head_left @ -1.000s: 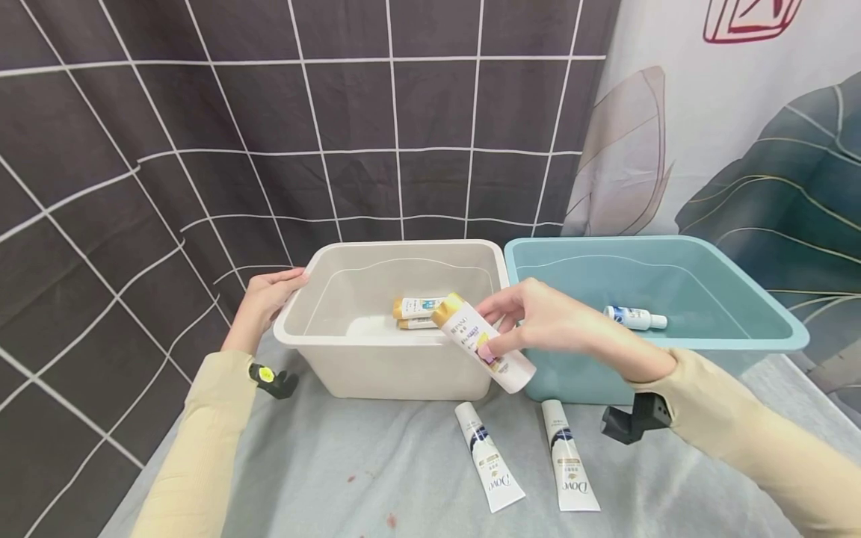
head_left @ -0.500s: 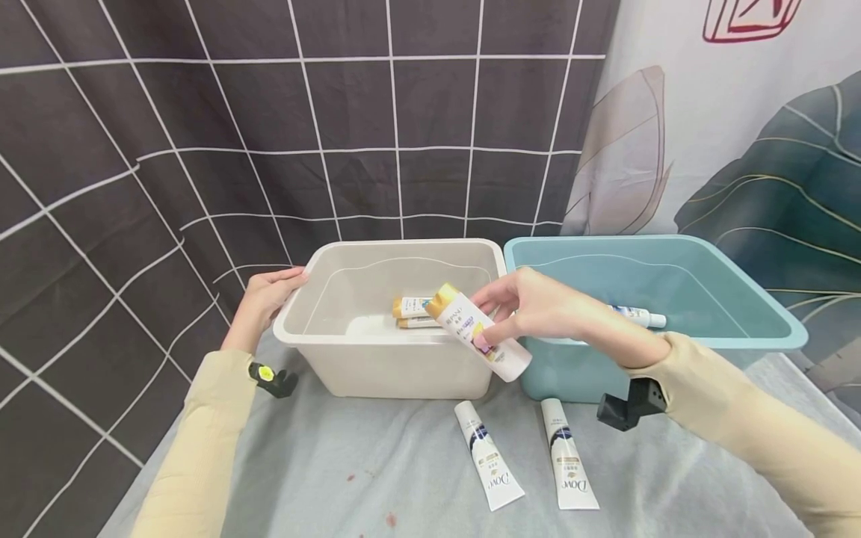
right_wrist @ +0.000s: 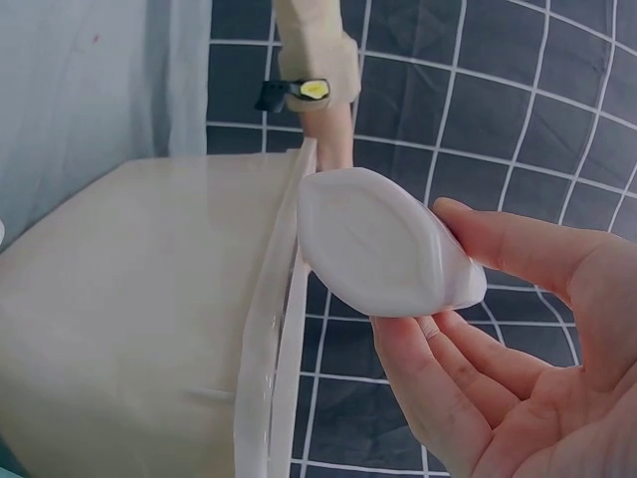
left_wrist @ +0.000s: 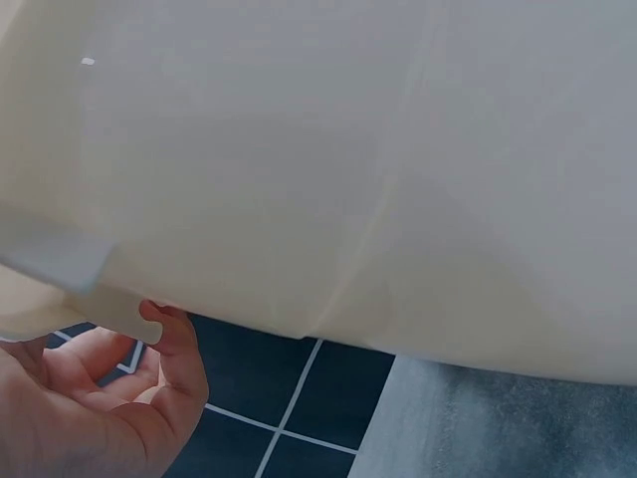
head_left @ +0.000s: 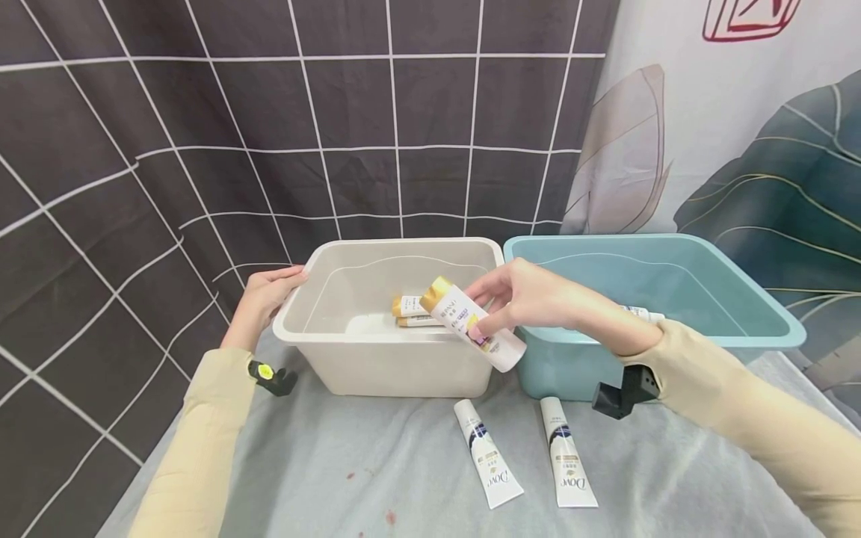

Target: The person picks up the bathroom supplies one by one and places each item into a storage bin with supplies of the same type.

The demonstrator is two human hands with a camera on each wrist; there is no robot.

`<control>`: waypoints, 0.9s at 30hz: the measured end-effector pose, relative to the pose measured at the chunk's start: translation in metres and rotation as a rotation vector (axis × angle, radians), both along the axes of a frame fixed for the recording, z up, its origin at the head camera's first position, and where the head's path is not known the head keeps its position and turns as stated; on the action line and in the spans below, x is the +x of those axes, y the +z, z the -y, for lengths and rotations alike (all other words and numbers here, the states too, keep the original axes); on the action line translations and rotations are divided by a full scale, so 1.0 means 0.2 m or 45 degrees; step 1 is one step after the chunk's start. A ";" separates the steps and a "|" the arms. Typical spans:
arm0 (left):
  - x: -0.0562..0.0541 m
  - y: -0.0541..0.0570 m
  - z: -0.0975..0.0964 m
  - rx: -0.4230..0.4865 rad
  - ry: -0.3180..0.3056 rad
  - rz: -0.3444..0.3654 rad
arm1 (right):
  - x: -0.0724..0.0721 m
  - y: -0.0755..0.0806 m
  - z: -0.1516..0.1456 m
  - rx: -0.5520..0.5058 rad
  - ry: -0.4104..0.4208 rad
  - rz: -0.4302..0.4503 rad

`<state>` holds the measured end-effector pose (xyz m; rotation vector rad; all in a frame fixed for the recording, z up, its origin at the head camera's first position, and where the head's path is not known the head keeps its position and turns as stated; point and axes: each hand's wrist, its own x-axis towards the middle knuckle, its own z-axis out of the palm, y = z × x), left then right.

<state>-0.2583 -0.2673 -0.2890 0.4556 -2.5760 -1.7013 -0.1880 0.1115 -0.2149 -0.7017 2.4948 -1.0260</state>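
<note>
My right hand (head_left: 545,295) pinches a white shampoo bottle (head_left: 474,325) with a gold cap between thumb and fingers. The bottle tilts over the front right rim of a cream plastic bin (head_left: 397,370), cap toward the inside. Its white base (right_wrist: 373,244) faces the right wrist camera. At the bin's left end, my left hand (head_left: 269,295) grips the rim; in the left wrist view its fingers (left_wrist: 179,358) curl at that edge. Inside the bin lie two white containers with gold caps, an upper one (head_left: 409,305) and a lower one (head_left: 418,321), partly hidden by the held bottle.
A blue bin (head_left: 673,261) stands against the cream one on the right, holding a white and blue container (head_left: 643,314) mostly behind my right wrist. Two white Dove tubes, the left (head_left: 487,456) and the right (head_left: 567,452), lie on the grey cloth (head_left: 323,463) in front.
My right hand has moved slightly left and up with the shampoo bottle, bringing its cap further over the cream bin. My left hand stays on the rim.
</note>
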 end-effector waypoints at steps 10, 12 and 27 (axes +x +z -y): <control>0.00 0.00 0.00 0.001 -0.011 0.007 | -0.03 0.02 0.02 -0.048 0.020 0.026; 0.00 0.01 0.00 0.003 -0.010 0.008 | -0.04 0.03 0.02 -0.053 0.020 0.036; 0.00 0.00 0.00 -0.016 -0.009 0.018 | -0.08 0.06 0.04 -0.002 0.017 0.016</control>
